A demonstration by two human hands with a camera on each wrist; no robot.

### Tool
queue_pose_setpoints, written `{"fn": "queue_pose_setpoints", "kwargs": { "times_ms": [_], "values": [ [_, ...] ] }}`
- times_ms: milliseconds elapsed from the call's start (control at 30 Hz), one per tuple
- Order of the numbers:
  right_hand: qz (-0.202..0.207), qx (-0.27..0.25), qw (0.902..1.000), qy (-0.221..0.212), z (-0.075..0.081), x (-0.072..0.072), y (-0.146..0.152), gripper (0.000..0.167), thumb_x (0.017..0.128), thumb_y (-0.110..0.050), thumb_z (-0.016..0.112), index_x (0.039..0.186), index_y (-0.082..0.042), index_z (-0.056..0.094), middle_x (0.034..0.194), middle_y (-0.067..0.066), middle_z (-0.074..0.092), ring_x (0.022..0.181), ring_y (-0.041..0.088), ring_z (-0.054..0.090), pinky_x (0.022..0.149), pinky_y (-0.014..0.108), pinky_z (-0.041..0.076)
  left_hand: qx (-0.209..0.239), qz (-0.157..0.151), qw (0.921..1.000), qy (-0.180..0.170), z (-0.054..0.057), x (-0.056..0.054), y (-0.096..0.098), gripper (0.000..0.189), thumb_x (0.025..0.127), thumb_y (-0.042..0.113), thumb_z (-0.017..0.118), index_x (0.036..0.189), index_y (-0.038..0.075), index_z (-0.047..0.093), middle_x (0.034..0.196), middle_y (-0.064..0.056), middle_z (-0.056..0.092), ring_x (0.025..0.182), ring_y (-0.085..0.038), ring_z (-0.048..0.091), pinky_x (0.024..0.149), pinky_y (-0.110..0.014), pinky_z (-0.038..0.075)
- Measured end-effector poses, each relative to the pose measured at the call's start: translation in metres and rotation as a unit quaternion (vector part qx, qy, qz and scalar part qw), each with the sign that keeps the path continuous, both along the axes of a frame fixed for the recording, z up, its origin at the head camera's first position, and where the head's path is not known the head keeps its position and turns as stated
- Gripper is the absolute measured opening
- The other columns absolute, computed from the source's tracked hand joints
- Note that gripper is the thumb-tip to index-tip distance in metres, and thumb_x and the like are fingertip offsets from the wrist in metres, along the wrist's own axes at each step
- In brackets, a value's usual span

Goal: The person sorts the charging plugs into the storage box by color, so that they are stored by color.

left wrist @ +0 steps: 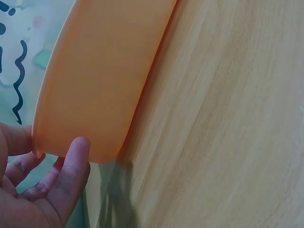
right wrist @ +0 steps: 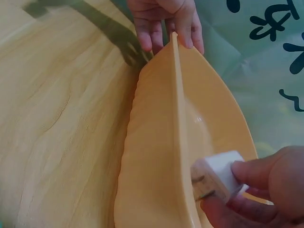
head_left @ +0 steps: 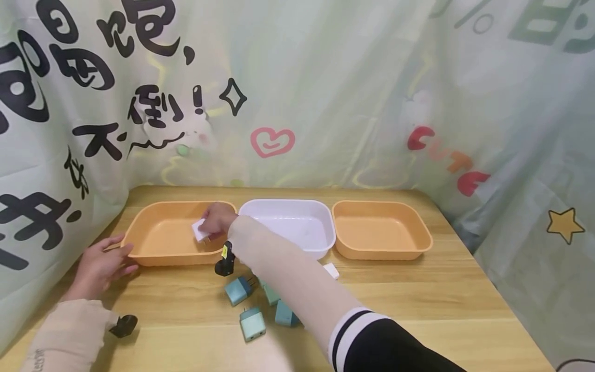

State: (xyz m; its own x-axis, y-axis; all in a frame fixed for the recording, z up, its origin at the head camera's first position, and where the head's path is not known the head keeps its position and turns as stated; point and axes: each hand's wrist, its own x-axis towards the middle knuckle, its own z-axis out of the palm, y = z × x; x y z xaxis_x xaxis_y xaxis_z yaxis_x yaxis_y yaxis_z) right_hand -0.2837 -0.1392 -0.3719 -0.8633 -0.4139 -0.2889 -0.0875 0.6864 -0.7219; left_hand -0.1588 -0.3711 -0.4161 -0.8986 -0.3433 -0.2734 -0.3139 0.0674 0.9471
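My right hand pinches a white charger plug over the left orange tray. Two metal prongs of the charger show near the tray's rim in the right wrist view. At the tray's left end, my left hand holds the rim, with fingers on both sides of it. Several blue and green chargers, among them a blue one and a pale green one, lie on the table in front. Some of them are partly hidden by my right sleeve.
A white tray stands in the middle, beside a second orange tray on the right. Another white charger lies in front of the white tray. Behind the wooden table hangs a printed curtain.
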Motion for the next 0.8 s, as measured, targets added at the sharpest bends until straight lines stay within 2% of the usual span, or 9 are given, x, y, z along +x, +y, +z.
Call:
{"fn": "queue_pose_setpoints", "kwargs": {
  "times_ms": [100, 200, 267, 333, 400, 467, 600, 733, 800],
  "values": [
    [0.019, 0.086, 0.9953, 0.041, 0.0007, -0.0002, -0.0044, 0.017, 0.085, -0.014, 0.07, 0.102, -0.012, 0.069, 0.074, -0.002, 0.061, 0.054, 0.01, 0.06, 0.047, 0.018, 0.051, 0.005, 0.002, 1.0, 0.003, 0.0002, 0.0017, -0.0009, 0.07, 0.097, 0.014, 0.057, 0.153, -0.003, 0.017, 0.132, -0.029, 0.037, 0.074, -0.007, 0.064, 0.071, -0.036, 0.06],
    [0.043, 0.166, 0.982, 0.079, 0.0018, -0.0011, -0.0062, 0.013, 0.085, -0.018, 0.069, 0.097, -0.018, 0.071, 0.069, -0.005, 0.061, 0.054, 0.007, 0.057, 0.045, 0.016, 0.048, 0.007, 0.0, 1.0, 0.006, 0.0003, 0.0022, -0.0004, 0.07, 0.097, 0.013, 0.057, 0.152, -0.003, 0.017, 0.132, -0.03, 0.037, 0.075, -0.007, 0.065, 0.072, -0.037, 0.06],
    [0.063, 0.201, 0.9728, 0.097, 0.0015, -0.0019, -0.0071, 0.005, 0.085, -0.02, 0.067, 0.083, -0.017, 0.07, 0.062, -0.007, 0.058, 0.051, 0.007, 0.053, 0.043, 0.015, 0.045, 0.007, 0.0, 1.0, 0.005, 0.0003, 0.0024, 0.0001, 0.07, 0.097, 0.013, 0.057, 0.152, -0.003, 0.017, 0.134, -0.031, 0.036, 0.075, -0.008, 0.065, 0.072, -0.037, 0.06],
    [0.079, 0.223, 0.965, 0.113, 0.0003, -0.0025, -0.0073, 0.02, 0.086, -0.023, 0.067, 0.067, -0.016, 0.064, 0.055, -0.007, 0.054, 0.048, 0.007, 0.05, 0.042, 0.015, 0.042, 0.002, -0.001, 1.0, 0.003, 0.0, 0.0026, 0.0008, 0.07, 0.098, 0.014, 0.057, 0.152, -0.003, 0.017, 0.137, -0.032, 0.035, 0.075, -0.007, 0.065, 0.072, -0.037, 0.059],
    [0.09, 0.233, 0.9608, 0.121, -0.0015, -0.0034, -0.0073, 0.032, 0.086, -0.026, 0.068, 0.057, -0.015, 0.058, 0.05, -0.007, 0.051, 0.046, 0.007, 0.049, 0.04, 0.016, 0.04, 0.0, -0.001, 1.0, 0.001, -0.0005, 0.0022, 0.0016, 0.07, 0.098, 0.014, 0.056, 0.153, -0.002, 0.016, 0.14, -0.034, 0.032, 0.076, -0.007, 0.065, 0.072, -0.037, 0.059],
    [0.105, 0.245, 0.9538, 0.138, -0.0032, -0.0033, -0.007, 0.037, 0.086, -0.028, 0.068, 0.053, -0.016, 0.054, 0.049, -0.007, 0.05, 0.046, 0.007, 0.049, 0.04, 0.016, 0.04, -0.003, -0.002, 1.0, -0.001, -0.0009, 0.0022, 0.0016, 0.07, 0.098, 0.015, 0.056, 0.153, -0.002, 0.016, 0.142, -0.035, 0.03, 0.076, -0.007, 0.065, 0.072, -0.037, 0.059],
    [0.119, 0.235, 0.9528, 0.152, -0.004, -0.002, -0.0059, 0.029, 0.085, -0.025, 0.07, 0.06, -0.015, 0.058, 0.056, -0.006, 0.053, 0.051, 0.008, 0.051, 0.042, 0.017, 0.041, -0.004, 0.0, 1.0, -0.001, -0.0007, 0.0016, 0.0021, 0.07, 0.099, 0.016, 0.056, 0.153, -0.002, 0.015, 0.145, -0.035, 0.027, 0.076, -0.006, 0.064, 0.072, -0.036, 0.06],
    [0.129, 0.231, 0.9507, 0.161, -0.0023, -0.0004, -0.0058, 0.028, 0.085, -0.024, 0.07, 0.063, -0.014, 0.056, 0.06, -0.005, 0.053, 0.055, 0.008, 0.051, 0.044, 0.017, 0.04, -0.008, 0.003, 1.0, -0.002, 0.0012, 0.002, 0.003, 0.069, 0.099, 0.017, 0.055, 0.153, -0.002, 0.016, 0.146, -0.034, 0.027, 0.076, -0.005, 0.063, 0.073, -0.035, 0.059],
    [0.136, 0.242, 0.9462, 0.167, -0.0016, 0.0004, -0.0062, 0.027, 0.085, -0.024, 0.07, 0.063, -0.015, 0.057, 0.061, -0.006, 0.053, 0.055, 0.008, 0.05, 0.044, 0.017, 0.041, -0.009, 0.004, 0.9999, -0.002, 0.0019, 0.0022, 0.0033, 0.069, 0.099, 0.017, 0.055, 0.153, -0.002, 0.016, 0.146, -0.033, 0.027, 0.076, -0.005, 0.063, 0.073, -0.035, 0.059]
  ]
}}
